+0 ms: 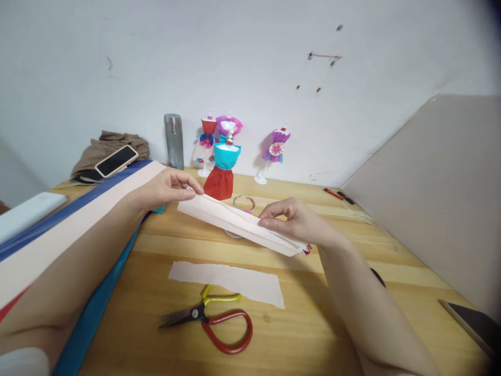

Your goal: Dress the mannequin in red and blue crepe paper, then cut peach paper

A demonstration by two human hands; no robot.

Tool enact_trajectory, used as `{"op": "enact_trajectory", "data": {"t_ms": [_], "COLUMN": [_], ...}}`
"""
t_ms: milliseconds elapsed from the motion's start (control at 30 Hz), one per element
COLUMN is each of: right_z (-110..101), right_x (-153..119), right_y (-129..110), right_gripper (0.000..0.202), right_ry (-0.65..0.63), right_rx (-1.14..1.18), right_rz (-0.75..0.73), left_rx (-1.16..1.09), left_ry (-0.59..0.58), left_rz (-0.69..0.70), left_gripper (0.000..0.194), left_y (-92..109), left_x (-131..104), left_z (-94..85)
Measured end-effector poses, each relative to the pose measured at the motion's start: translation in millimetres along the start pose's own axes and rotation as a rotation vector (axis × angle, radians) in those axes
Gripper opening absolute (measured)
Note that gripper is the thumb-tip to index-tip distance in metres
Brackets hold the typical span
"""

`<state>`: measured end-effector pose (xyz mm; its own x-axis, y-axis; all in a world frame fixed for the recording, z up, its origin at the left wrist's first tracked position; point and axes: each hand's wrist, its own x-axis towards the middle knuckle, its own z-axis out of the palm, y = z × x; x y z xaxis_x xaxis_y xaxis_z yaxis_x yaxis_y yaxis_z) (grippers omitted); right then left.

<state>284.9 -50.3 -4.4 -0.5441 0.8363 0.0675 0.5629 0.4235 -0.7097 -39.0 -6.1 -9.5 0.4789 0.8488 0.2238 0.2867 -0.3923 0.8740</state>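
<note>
Both hands hold a folded strip of pale pink paper (235,222) above the table, slanting down to the right. My left hand (172,185) pinches its upper left end between thumb and fingers. Farther along, my right hand (289,219) pinches the top edge near the right end. Below the held strip, a loose pale paper piece (230,279) with a wavy edge lies flat. Scissors (211,316) with one red and one yellow handle rest just in front of it, blades pointing left. A roll of tape (245,202) is partly hidden behind the held strip.
Small dress forms in paper outfits, one in turquoise and red (223,167) and one in purple (277,149), stand by the wall. A flask (174,141), a phone (116,161) on brown cloth and long coloured sheets (105,206) are at left. Markers (334,194) lie back right.
</note>
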Motion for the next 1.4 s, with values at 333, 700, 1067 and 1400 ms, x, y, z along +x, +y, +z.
{"op": "enact_trajectory", "data": {"t_ms": [333,700,1067,1400], "right_z": [0.7,19.5,48.6,62.9], "right_x": [-2.7,7.1,21.6,28.1], "right_y": [-5.0,0.0,5.5,9.4], "right_gripper": [0.030,0.024,0.021,0.022], "right_ry": [0.035,0.289,0.335,0.400], "right_rx": [-0.077,0.296,0.398,0.241], "right_rz": [-0.015,-0.108,-0.088,-0.094], "left_rx": [-0.045,-0.586,-0.597,-0.589], "left_ry": [-0.021,-0.479,0.377,0.340], "left_rz": [0.009,-0.093,-0.115,-0.099], "left_gripper": [0.042,0.083,0.030,0.035], "left_y": [-5.9,-24.1,-5.2,-5.3], "left_x": [4.1,11.8,-7.0,-10.1], "left_z": [-2.6,35.7,107.1,116.4]}}
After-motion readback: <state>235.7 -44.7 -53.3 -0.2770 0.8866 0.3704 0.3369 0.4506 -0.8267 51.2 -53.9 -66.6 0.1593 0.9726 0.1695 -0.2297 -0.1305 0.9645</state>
